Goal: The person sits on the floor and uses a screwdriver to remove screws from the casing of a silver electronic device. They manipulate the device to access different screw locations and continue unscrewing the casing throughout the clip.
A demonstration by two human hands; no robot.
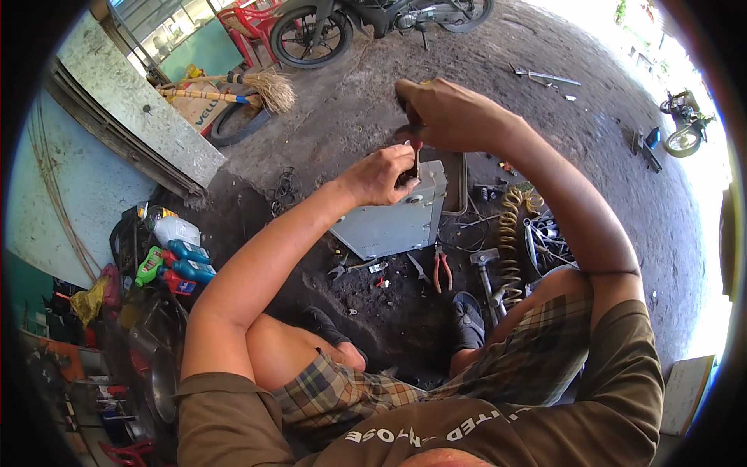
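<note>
Above the grey metal box (393,226), my two hands are close together. My left hand (380,176) is closed round a small dark part (413,165) with a shiny edge, mostly covered by the fingers. Just beyond and to the right, my right hand (451,115) is bent over from above with its fingers curled. Its fingertips come close to that part, and what they hold is hidden. On the dark ground by the box lie pliers with orange-red handles (443,270) and a hammer (484,274).
A coiled yellow hose (510,233) and a tray of wrenches (547,240) sit by my right knee. Bottles (191,261) crowd the left side. Brooms (268,92) rest over a tyre (237,124) near the wall. A motorbike (373,19) stands at the far side.
</note>
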